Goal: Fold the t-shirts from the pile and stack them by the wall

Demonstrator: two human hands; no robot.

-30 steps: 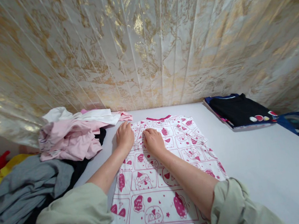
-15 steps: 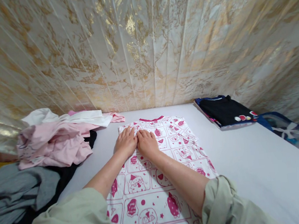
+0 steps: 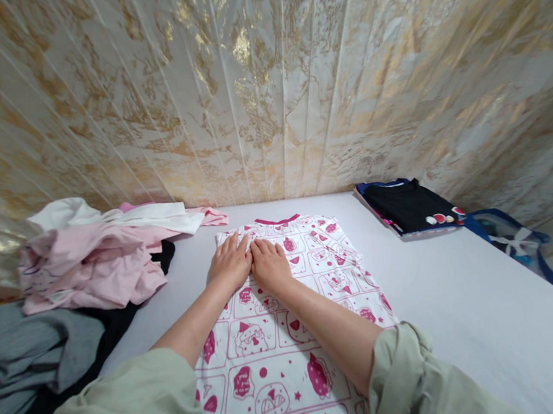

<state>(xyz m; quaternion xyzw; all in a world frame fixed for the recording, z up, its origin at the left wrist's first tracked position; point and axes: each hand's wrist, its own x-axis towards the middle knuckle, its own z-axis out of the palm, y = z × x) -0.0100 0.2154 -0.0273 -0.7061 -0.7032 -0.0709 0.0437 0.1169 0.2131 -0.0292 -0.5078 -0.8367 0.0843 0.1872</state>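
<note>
A white shirt with magenta cartoon prints [image 3: 258,343] lies spread on the white table, its magenta neckline at the far end. My left hand [image 3: 230,264] rests flat on the upper left of the shirt, fingers stretched toward the collar. Right beside it, my right hand [image 3: 270,265] lies palm down on the cloth, its fingers extended and the two hands touching or nearly so. On the right side a sleeve appears folded inward over the body. Part of the shirt's left shoulder is covered by my hands.
At the left lies a loose heap of clothes: pink garment [image 3: 93,270], white garment [image 3: 157,218], grey garment [image 3: 31,344] and black cloth. A folded stack topped by a black garment [image 3: 402,208] sits back right, beside a blue-edged clear bag [image 3: 513,242]. A gold-patterned curtain [image 3: 262,88] hangs behind.
Both hands stay nearly in place on the shirt. The whole view has shifted slightly, with things appearing a little further left.
</note>
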